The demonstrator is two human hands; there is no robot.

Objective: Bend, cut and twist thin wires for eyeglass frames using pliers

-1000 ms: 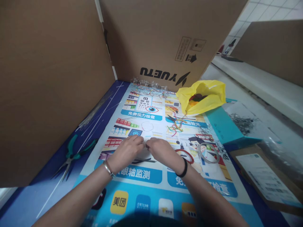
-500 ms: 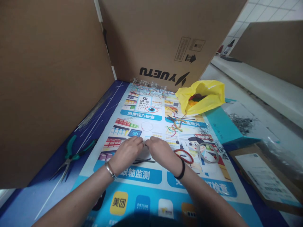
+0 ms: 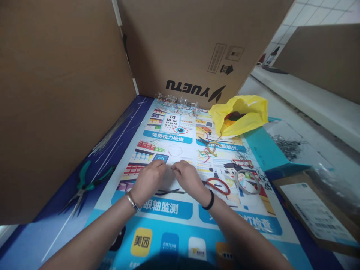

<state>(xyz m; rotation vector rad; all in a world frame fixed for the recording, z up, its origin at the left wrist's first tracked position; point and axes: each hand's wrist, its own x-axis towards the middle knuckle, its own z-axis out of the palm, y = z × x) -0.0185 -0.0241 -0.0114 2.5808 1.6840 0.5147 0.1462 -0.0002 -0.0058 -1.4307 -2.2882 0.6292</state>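
Observation:
My left hand (image 3: 149, 177) is closed in a pinch over the printed poster (image 3: 180, 157), with a silver bracelet on its wrist. Facing it across a small gap, my right hand (image 3: 189, 179) also pinches, a black band round its wrist. What either hand holds is too small to make out. Thin dark strips (image 3: 170, 191) lie on the poster between the wrists. Just right of my right hand is a red ring-shaped loop (image 3: 218, 186), and beyond it a grey-white roll of tape (image 3: 248, 182). A thin wire loop (image 3: 174, 150) lies past my fingertips.
Green-handled pliers (image 3: 84, 185) lie left, below long thin wires (image 3: 109, 137). Small scissors (image 3: 207, 145) rest among coloured threads. A yellow bag (image 3: 250, 112), a teal box (image 3: 261, 150) and a brown package (image 3: 317, 213) are right. Cardboard panels (image 3: 180, 45) stand behind and left.
My right hand has shifted slightly left, its fingers tilting up. My left hand has moved a little, and its fingertips are slightly farther from the right ones.

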